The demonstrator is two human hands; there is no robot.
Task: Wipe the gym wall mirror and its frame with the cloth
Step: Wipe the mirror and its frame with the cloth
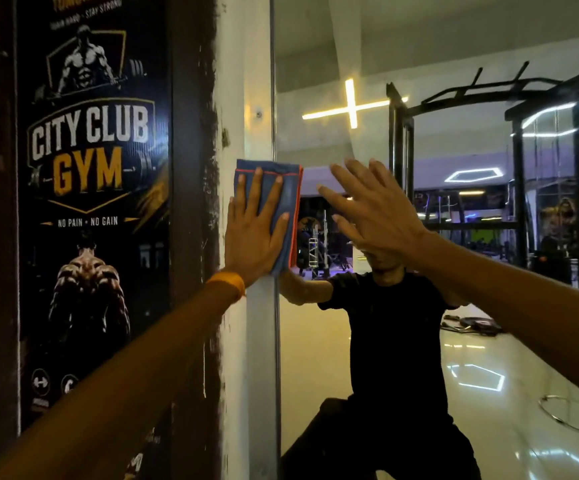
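Left grip [253, 233], flat-fingered, presses the cloth [286, 192] onto the frame [262, 341]; right grip [374, 209] splayed, holding nothing. Even pressure along the mirror [312, 358] edge should serve best.

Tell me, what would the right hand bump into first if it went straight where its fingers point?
Probably the mirror glass. The open right hand aims up, left and forward at it, just right of the blue cloth under the left hand. How close it is, I cannot tell.
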